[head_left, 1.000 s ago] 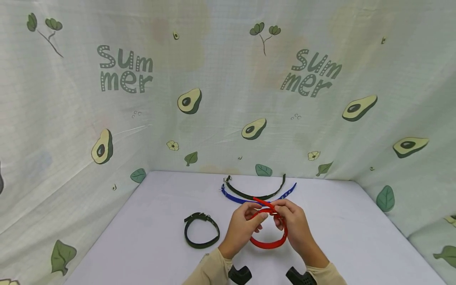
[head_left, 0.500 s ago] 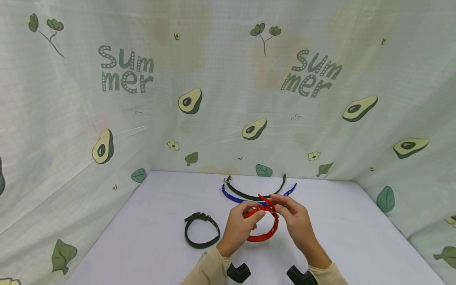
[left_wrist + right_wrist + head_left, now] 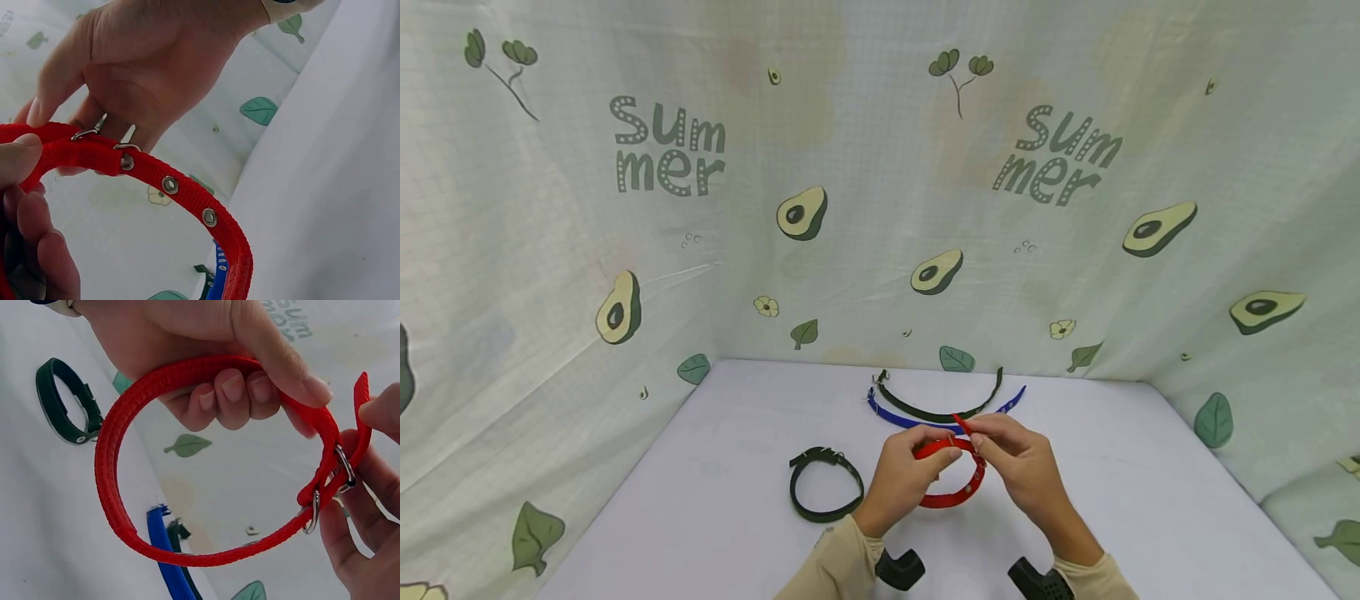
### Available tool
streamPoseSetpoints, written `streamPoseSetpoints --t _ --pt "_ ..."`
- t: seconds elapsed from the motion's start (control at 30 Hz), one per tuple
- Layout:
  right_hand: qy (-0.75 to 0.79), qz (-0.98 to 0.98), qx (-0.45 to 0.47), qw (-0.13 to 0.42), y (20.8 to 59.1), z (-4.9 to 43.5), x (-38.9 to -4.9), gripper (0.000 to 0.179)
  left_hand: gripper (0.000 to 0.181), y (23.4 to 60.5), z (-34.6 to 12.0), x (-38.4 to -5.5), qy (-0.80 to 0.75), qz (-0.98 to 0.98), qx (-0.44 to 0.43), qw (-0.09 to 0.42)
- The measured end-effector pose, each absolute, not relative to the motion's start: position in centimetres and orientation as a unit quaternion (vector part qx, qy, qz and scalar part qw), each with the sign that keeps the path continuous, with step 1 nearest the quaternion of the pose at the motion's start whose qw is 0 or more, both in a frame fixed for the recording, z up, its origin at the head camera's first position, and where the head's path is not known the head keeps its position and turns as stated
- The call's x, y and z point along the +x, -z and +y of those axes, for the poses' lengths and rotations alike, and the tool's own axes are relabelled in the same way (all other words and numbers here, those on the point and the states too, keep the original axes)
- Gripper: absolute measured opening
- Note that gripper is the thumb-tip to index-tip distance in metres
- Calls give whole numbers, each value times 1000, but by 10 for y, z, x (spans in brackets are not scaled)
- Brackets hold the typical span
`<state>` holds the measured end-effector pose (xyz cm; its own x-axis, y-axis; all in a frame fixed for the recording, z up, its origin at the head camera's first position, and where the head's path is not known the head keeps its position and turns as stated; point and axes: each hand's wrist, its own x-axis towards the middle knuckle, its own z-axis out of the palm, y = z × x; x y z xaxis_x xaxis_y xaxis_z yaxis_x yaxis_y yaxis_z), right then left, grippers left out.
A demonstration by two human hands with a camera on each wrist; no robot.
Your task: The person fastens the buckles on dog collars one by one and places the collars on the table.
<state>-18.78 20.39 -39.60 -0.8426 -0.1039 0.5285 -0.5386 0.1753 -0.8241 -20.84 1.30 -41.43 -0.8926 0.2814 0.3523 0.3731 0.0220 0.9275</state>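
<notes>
A red collar is bent into a loop and held up over the table between both hands. My left hand grips its band close to the buckle, thumb on top and fingers curled underneath. With thumb and fingers, my right hand pinches the free strap tip. In the right wrist view the strap passes through the metal buckle, with a D-ring just below it. Metal eyelets line the band in the left wrist view.
A dark green collar, closed in a ring, lies left of the hands on the white table. Behind the hands, a blue collar and another dark green collar lie stretched in curves. A printed cloth hangs behind.
The red loop has shifted slightly left and up. My right hand has moved off the loop's right side and now pinches the strap tip; the left hand keeps its grip.
</notes>
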Motion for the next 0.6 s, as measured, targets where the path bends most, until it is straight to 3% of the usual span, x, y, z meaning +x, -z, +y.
streamPoseSetpoints --t 0.3,0.6 --pt "-628 -715 245 183 397 208 -188 12 27 414 13 -205 651 -717 -246 40" --pt "-635 -705 261 178 397 210 -189 25 25 412 16 -203 625 -727 -275 65"
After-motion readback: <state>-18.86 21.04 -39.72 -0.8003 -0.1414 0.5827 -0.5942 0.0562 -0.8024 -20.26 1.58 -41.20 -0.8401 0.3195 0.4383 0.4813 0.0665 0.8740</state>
